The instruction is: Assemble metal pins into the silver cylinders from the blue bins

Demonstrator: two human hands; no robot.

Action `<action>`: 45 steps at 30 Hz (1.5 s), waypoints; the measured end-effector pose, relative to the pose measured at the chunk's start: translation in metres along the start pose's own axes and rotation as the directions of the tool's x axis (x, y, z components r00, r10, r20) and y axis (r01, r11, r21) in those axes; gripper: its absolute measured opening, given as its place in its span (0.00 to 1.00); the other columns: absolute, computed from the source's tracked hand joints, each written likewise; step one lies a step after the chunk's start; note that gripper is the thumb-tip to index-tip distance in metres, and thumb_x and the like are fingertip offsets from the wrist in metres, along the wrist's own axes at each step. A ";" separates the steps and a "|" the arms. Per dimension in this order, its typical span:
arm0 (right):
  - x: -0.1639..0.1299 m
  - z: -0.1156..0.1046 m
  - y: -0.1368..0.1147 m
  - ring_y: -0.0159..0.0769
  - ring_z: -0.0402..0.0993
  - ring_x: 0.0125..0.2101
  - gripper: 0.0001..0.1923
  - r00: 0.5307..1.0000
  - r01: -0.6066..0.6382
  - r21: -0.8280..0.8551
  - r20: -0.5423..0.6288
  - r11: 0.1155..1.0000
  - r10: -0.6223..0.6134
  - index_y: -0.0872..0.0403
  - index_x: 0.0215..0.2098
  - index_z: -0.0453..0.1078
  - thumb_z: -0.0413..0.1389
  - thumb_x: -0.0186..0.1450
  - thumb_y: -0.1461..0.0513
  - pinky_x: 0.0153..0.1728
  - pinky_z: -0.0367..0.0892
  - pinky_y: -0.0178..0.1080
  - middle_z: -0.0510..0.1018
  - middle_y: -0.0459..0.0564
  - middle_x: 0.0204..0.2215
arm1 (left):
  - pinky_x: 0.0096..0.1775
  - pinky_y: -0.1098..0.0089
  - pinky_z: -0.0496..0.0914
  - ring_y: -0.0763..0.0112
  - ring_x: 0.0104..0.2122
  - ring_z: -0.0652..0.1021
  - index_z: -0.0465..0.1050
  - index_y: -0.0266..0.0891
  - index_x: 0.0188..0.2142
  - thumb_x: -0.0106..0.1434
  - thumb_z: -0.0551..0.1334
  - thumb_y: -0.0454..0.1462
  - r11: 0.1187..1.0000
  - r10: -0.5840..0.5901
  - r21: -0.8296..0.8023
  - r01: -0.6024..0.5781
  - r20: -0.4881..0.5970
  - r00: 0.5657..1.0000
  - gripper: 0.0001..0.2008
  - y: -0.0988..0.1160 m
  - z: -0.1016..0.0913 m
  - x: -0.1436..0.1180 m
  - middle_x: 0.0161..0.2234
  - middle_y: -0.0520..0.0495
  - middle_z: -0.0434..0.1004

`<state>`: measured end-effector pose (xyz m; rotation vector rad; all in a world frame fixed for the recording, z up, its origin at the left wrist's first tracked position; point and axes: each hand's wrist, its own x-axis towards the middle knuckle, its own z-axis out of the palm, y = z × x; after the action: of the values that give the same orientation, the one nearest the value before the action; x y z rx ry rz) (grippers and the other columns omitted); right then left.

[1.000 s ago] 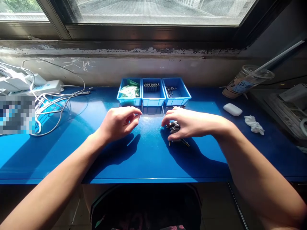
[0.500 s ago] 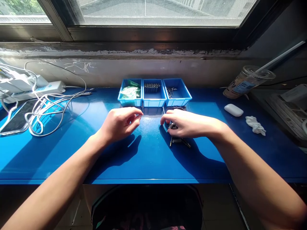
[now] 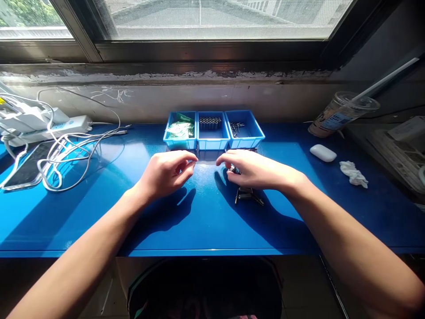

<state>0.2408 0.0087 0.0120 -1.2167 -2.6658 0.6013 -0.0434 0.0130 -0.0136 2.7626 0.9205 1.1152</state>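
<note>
Fingers of the right hand are curled down over a small heap of metal parts near the middle of the worktop, thumb and forefinger drawn together as if pinching one piece, though the hand hides whether anything is actually caught. Across a narrow gap, the left hand hovers with its fingers loosely bent, thumb and fingertips nearly meeting and nothing visible between them. A few dark pins from the heap poke out from under the right palm toward the front edge. Just behind both hands, toward the back edge, three blue bins sit touching in a row: green packets in the left one, short metal sleeves in the middle, thin pins in the right. To my eye, picking cleanly here means lifting one piece straight off the heap without dragging the palm, or the loose parts may scatter and roll. White cables lie at the left end; an earbud case and crumpled tissue at the right.
</note>
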 end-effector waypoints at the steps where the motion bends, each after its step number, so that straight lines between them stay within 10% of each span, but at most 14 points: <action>1: 0.000 0.001 0.000 0.45 0.76 0.47 0.18 0.999 0.017 0.008 -0.029 1.000 -0.016 0.52 0.59 0.73 0.54 0.72 0.61 0.46 0.71 0.44 0.79 0.55 0.51 | 0.28 0.75 0.70 0.76 0.23 0.75 0.80 0.35 0.41 0.71 0.61 0.35 1.000 -0.001 0.000 0.001 -0.002 1.000 0.08 0.000 0.000 0.000 0.31 0.47 0.84; 11: 0.012 0.012 -0.023 0.38 0.78 0.43 0.17 0.945 0.190 0.397 -0.323 0.898 -0.057 0.51 0.54 0.73 0.58 0.67 0.66 0.38 0.76 0.39 0.76 0.53 0.54 | 0.30 0.77 0.70 0.77 0.23 0.74 0.78 0.38 0.49 0.71 0.65 0.38 0.998 0.003 -0.064 -0.001 0.022 1.000 0.10 0.004 0.006 -0.001 0.27 0.54 0.78; 22: 0.021 0.028 -0.029 0.38 0.83 0.43 0.21 0.964 0.168 0.824 -0.252 0.542 0.085 0.49 0.55 0.72 0.68 0.67 0.56 0.44 0.81 0.42 0.77 0.51 0.56 | 0.29 0.77 0.70 0.78 0.23 0.74 0.76 0.38 0.43 0.73 0.64 0.38 0.993 0.072 -0.089 -0.074 -0.028 0.997 0.06 0.008 0.013 -0.001 0.28 0.52 0.79; 33: 0.021 0.030 -0.038 0.36 0.81 0.36 0.07 0.908 0.222 0.447 -0.419 0.867 -0.016 0.52 0.43 0.78 0.64 0.69 0.58 0.40 0.77 0.41 0.84 0.48 0.38 | 0.25 0.78 0.64 0.79 0.20 0.70 0.73 0.39 0.33 0.70 0.66 0.37 0.998 0.027 -0.051 -0.032 -0.104 0.994 0.09 0.010 0.015 -0.001 0.23 0.56 0.73; 38: 0.027 0.010 -0.030 0.37 0.82 0.38 0.08 0.908 0.201 0.389 -0.419 0.899 -0.022 0.51 0.44 0.80 0.63 0.70 0.57 0.40 0.77 0.41 0.86 0.48 0.38 | 0.26 0.77 0.66 0.78 0.20 0.71 0.76 0.38 0.44 0.71 0.67 0.43 0.994 -0.084 -0.075 0.075 -0.123 0.989 0.10 0.008 0.015 -0.003 0.23 0.57 0.72; 45: 0.073 -0.051 0.014 0.44 0.81 0.43 0.11 0.875 -0.320 -0.102 -0.414 0.942 0.253 0.50 0.46 0.84 0.61 0.68 0.60 0.49 0.75 0.47 0.87 0.52 0.43 | 0.28 0.76 0.67 0.77 0.22 0.70 0.77 0.37 0.41 0.73 0.63 0.38 0.990 -0.103 -0.101 0.100 -0.025 0.994 0.07 0.007 0.015 -0.003 0.24 0.55 0.72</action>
<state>0.2174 0.0868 0.0508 -1.6034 -2.2472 0.1358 -0.0318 0.0088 -0.0255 2.5956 0.9683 1.1564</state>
